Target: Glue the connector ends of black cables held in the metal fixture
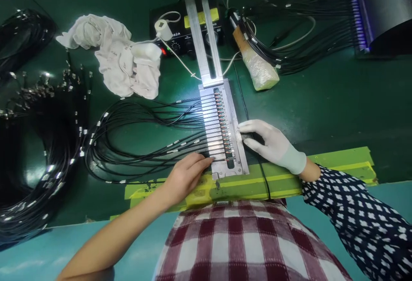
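Observation:
A metal fixture (pixel 237 143) lies flat, with a row of black cables (pixel 189 122) running into it from the left. Their small connector ends sit side by side along its slot. My bare left hand (pixel 187 173) is at the fixture's lower left edge, its fingers closed on the lowest cable; the fingertips partly hide it. On the other side, my right hand (pixel 272 143), in a white glove, touches the fixture's right edge with thumb and forefinger apart. The fixture's hinged, slotted metal cover (pixel 197 32) is swung back, away from me.
A black control box (pixel 180 43) stands behind the cover. Crumpled white cloth (pixel 112 55) lies left of it. A wrapped-handle tool (pixel 257 66) and more cables (pixel 309 45) are at right. Large cable bundles (pixel 61 165) fill the left. Yellow-green tape (pixel 341 163) lines the table's front edge.

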Available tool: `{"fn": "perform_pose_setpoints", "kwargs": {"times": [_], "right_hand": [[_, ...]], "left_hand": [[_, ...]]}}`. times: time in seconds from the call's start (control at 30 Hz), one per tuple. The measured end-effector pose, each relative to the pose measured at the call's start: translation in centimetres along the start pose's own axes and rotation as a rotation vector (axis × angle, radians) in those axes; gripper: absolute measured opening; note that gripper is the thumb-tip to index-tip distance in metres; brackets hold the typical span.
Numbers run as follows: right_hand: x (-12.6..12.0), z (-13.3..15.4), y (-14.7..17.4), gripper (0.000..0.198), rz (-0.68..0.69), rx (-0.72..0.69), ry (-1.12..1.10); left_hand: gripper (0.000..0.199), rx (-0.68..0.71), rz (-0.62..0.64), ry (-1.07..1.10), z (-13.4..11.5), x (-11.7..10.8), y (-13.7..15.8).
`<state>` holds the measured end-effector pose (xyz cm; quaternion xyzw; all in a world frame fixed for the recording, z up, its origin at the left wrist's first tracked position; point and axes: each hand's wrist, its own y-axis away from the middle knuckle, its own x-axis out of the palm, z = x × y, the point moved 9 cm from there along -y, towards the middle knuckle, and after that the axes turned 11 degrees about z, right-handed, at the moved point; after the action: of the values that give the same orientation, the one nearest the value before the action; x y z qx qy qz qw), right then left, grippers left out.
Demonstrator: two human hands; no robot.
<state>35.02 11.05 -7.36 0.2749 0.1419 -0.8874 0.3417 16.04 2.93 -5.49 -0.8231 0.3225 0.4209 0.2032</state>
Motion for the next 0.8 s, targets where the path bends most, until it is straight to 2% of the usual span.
{"fn": "perform_pose_setpoints", "kwargs": {"times": [0.2, 0.4, 0.5, 0.57, 0.7, 0.8], "right_hand": [[-0.1, 0.0, 0.0, 0.025, 0.007, 0.007, -0.022], [-0.2, 0.0, -0.2, 0.024, 0.002, 0.014, -0.038], [-0.3, -0.2, -0.2, 0.023, 0.004, 0.018, -0.046], [-0.3, -0.3, -0.1, 0.023, 0.004, 0.022, -0.055], [-0.4, -0.3, -0.2, 0.021, 0.004, 0.033, -0.071], [-0.4, -0.4, -0.2, 0.021, 0.006, 0.047, -0.066]], "left_hand": [[0.039, -0.001, 0.074, -0.103, 0.3, 1.0, -0.4], [0.036, 0.119, 0.077, -0.386, -1.4, 0.9, -1.1], [0.037, 0.159, 0.104, -0.444, -2.1, 1.0, -1.2], [0.04, 0.135, 0.113, -0.424, -2.1, 1.2, -0.9], [0.04, -0.007, 0.053, -0.505, -1.4, 1.6, 0.0], [0.042, -0.047, 0.078, -0.483, -1.1, 1.9, 0.2]]}}
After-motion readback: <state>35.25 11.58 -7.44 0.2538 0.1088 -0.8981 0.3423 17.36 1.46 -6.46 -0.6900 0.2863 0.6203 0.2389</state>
